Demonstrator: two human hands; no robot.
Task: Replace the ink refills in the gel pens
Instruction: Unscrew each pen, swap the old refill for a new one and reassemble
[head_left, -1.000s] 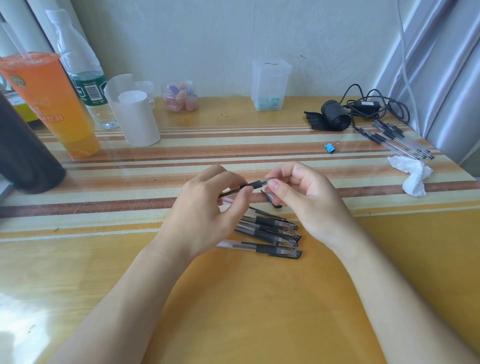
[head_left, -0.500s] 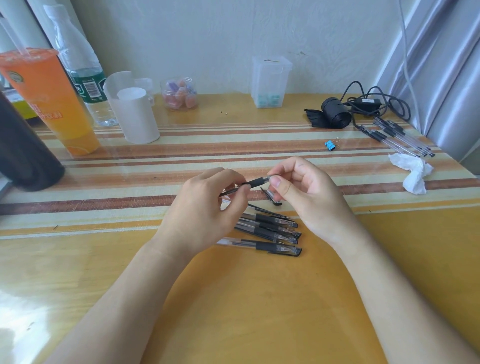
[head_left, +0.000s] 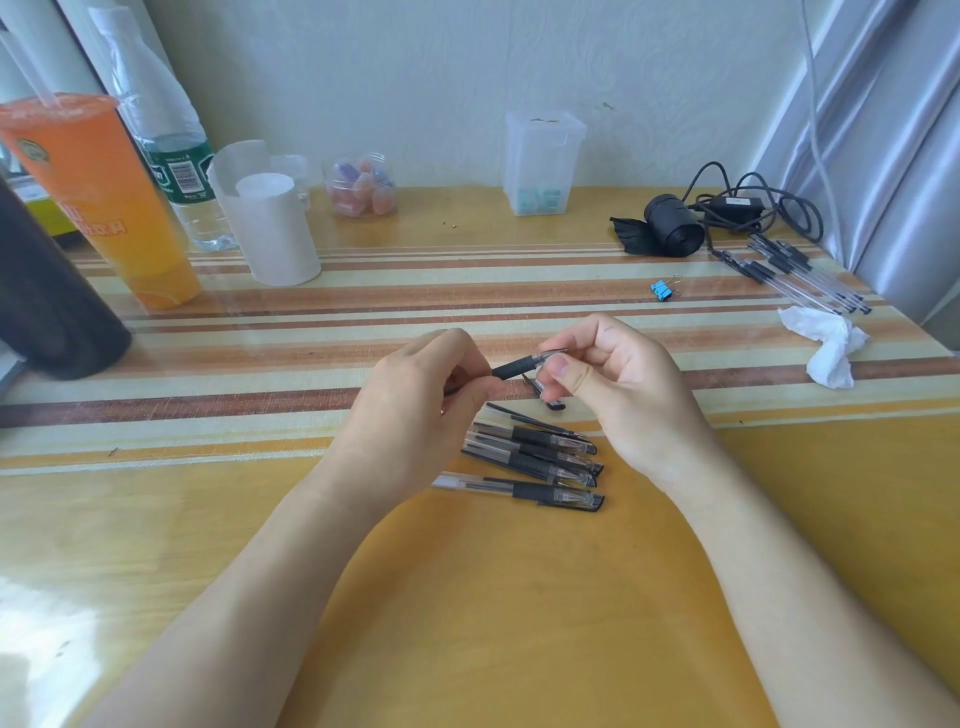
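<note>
Above the middle of the table I hold one gel pen (head_left: 514, 368) with a black rubber grip between both hands. My left hand (head_left: 415, 410) grips its barrel end, which is mostly hidden behind the fingers. My right hand (head_left: 618, 384) pinches the clear tip end with thumb and fingers. Below the hands, several capped gel pens (head_left: 535, 457) lie side by side on the table, and a thin black refill (head_left: 530, 418) lies just above them. A loose pen cap (head_left: 545, 395) rests under my right thumb's shadow.
Another bundle of pens (head_left: 800, 278) lies at the far right beside a crumpled tissue (head_left: 826, 345), a blue binder clip (head_left: 662, 289) and a black cable bundle (head_left: 675, 228). An orange drink cup (head_left: 104, 197), water bottle (head_left: 166, 140), white paper roll (head_left: 278, 228), candy jar (head_left: 363, 187) and clear box (head_left: 543, 161) stand at the back.
Both hands have stayed in place on the pen. More of the black grip shows between them, as the right hand's fingers have shifted toward the tip.
</note>
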